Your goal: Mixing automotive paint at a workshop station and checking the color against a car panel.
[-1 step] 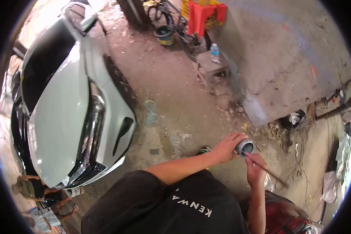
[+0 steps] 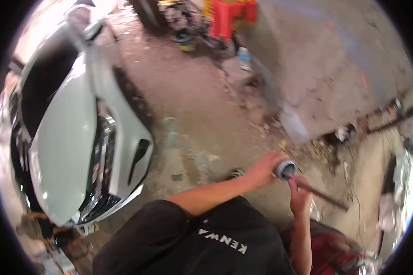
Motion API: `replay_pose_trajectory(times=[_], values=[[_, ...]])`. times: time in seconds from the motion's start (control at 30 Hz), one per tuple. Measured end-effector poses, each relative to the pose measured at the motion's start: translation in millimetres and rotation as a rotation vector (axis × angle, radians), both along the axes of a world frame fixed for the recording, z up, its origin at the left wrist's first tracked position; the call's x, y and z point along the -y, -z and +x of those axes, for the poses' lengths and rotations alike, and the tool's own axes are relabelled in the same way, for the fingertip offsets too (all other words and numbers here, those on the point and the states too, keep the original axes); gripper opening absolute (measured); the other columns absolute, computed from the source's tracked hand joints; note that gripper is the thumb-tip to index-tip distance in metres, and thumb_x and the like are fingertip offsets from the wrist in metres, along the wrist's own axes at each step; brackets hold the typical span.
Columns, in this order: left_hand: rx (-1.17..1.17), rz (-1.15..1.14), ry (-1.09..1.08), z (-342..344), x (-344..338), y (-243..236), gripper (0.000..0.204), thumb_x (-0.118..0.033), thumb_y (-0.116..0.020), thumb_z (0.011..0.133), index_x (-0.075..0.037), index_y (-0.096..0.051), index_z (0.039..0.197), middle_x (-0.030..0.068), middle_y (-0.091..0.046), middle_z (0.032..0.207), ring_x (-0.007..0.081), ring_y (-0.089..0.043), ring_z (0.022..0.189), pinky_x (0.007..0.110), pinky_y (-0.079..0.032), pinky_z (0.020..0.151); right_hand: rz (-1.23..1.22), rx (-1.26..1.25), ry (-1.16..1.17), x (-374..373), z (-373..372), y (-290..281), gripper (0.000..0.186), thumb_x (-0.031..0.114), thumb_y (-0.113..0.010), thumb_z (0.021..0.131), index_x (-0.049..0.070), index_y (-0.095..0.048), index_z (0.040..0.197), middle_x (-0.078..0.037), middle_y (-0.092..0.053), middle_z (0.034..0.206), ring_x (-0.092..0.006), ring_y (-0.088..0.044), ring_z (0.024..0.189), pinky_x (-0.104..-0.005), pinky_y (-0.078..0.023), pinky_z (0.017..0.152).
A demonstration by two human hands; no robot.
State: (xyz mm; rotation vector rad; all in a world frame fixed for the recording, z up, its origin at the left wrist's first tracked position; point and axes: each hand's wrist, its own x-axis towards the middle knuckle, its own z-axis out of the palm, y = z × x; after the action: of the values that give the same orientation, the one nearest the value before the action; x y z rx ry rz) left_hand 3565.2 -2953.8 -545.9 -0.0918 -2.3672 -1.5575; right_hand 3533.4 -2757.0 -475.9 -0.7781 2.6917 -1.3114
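A small metal can with grey contents sits in my left hand, whose fingers wrap round its side. My right hand grips a brown wooden stick that slants from the can's mouth toward the lower right. Beneath them are my dark shirt and part of a shoe on the dirty floor.
A pale car fills the left, with partly visible people below it. Behind stand a bicycle, red cloth, bucket and low stand with a bottle. A concrete wall rises right; a dark red vehicle is beside me.
The whole view has shifted slightly and blurred. The stick's free end sits a little farther right, with both hands still holding.
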Motion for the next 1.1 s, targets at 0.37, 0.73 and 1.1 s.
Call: replay_pose_trajectory(times=[0.37,0.73,1.1], values=[[0.127,0.028,0.411,-226.2,-89.6,-21.1,0.091,-0.019,-0.092,0.065,-0.011,-0.047,0.144,0.0151,-0.058,0.138,0.0356,-0.055,0.129,0.044,-0.044,0.109,-0.830,0.412,0.436,-170.3,-169.8,-29.7,0.021,0.021,-0.067,0.099,0.002,-0.072,0.105,-0.007,-0.072,0.091,-0.0153,-0.067,0.080,-0.0307,-0.053,0.076],[0.040,-0.019,0.714,-397.2,-331.8,-15.6,0.085,-0.023,-0.093,0.067,-0.009,-0.050,0.139,0.0138,-0.061,0.134,0.0334,-0.058,0.126,0.041,-0.046,0.106,-1.161,0.409,0.750,-386.4,-276.4,11.0,0.019,0.024,-0.068,0.098,0.004,-0.071,0.097,-0.004,-0.070,0.086,-0.0149,-0.066,0.077,-0.0304,-0.053,0.074],[0.020,-0.086,0.800,-529.5,-565.9,-20.7,0.091,-0.018,-0.094,0.064,-0.011,-0.046,0.142,0.0147,-0.059,0.136,0.0356,-0.057,0.127,0.043,-0.047,0.105,0.146,-0.277,0.529,-547.3,-400.7,-33.1,0.024,0.011,-0.071,0.086,0.008,-0.074,0.110,-0.011,-0.067,0.092,-0.0301,-0.065,0.083,-0.0404,-0.053,0.073]])
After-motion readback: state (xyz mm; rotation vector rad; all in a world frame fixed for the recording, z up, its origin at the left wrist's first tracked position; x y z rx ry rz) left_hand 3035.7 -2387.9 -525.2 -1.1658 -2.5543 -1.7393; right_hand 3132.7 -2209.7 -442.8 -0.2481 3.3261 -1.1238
